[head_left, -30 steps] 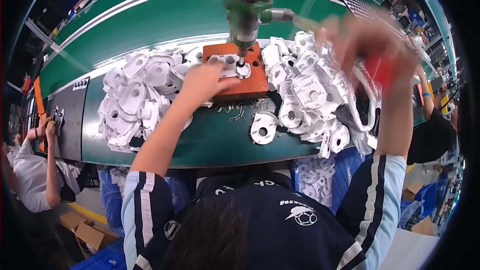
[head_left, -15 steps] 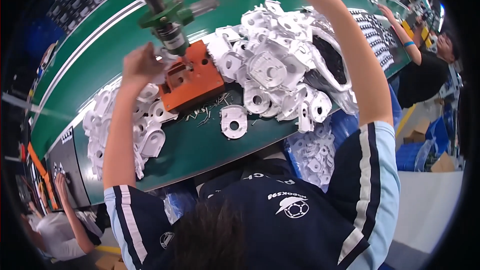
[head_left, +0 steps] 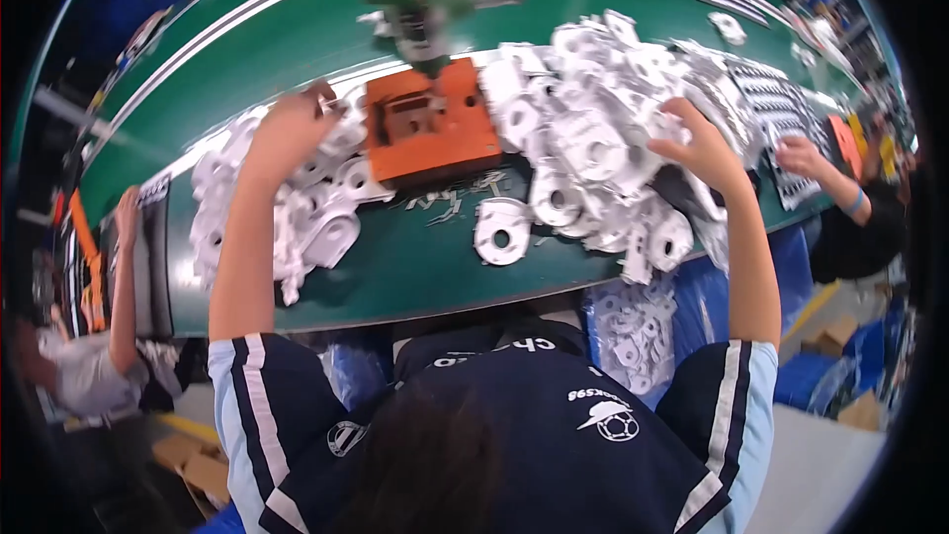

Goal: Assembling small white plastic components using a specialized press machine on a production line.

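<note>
My left hand is over the left heap of white plastic parts, beside the orange fixture block. Its fingers are bent round the edge of a white plastic part, though blur softens the grip. At the right edge of the larger heap of white parts is my right hand, thumb and fingers apart, nothing clearly held. Between the hands sits the orange fixture block with a recess in its top. A green-bodied press head, blurred, stands above it.
Small metal pins lie scattered before the block. One round white part lies flat on the green table. A bag of white parts is below the table edge. Co-workers' arms show at both sides.
My right hand has come back from the far side of the table to the right heap. My left hand has moved left, away from the fixture block. The view has shifted.
</note>
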The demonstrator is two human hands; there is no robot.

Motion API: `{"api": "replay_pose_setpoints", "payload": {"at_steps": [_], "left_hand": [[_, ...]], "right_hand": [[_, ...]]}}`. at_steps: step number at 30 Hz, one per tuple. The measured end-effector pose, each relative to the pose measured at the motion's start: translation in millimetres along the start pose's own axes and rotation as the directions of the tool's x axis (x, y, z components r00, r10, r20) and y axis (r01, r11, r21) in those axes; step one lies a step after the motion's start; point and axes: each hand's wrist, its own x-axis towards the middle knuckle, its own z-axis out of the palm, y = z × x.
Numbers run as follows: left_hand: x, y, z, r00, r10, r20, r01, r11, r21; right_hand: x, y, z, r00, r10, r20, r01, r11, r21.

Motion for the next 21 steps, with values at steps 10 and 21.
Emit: {"api": "replay_pose_setpoints", "payload": {"at_steps": [10, 21], "left_hand": [[-129.2, -14.4, 41.9, 0.991, 0.113, -0.074, -0.074, 0.915, 0.397], [-110.9, -23.6, 27.9, 0.882, -0.456, -0.119, 0.281, 0.713, -0.643]], "right_hand": [[1.9, 14.4, 12.9, 0.988, -0.025, -0.152, 0.038, 0.996, 0.086], [-26.6, -25.2, 3.1, 0.922, -0.018, -0.388, 0.124, 0.960, 0.250]]}}
